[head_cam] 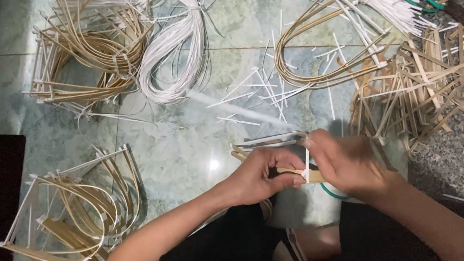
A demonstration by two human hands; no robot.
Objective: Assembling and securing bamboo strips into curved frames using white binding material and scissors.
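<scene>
Bamboo strips (276, 146), one bundle, sit clenched in the left hand (264, 179) while the right hand (348, 164) grips white binding strip (307, 163) around them. Beside that bundle, tied bent frames (89, 48) appear finished; loose strips (417, 91) remain unbound.

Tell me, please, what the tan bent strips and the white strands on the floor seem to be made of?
The tan bent strips look like split bamboo or cane: matte, straw-coloured, flat and springy in their curves. The white strands appear to be smooth plastic cord, slightly glossy and looped limply; the exact material stays uncertain.
</scene>
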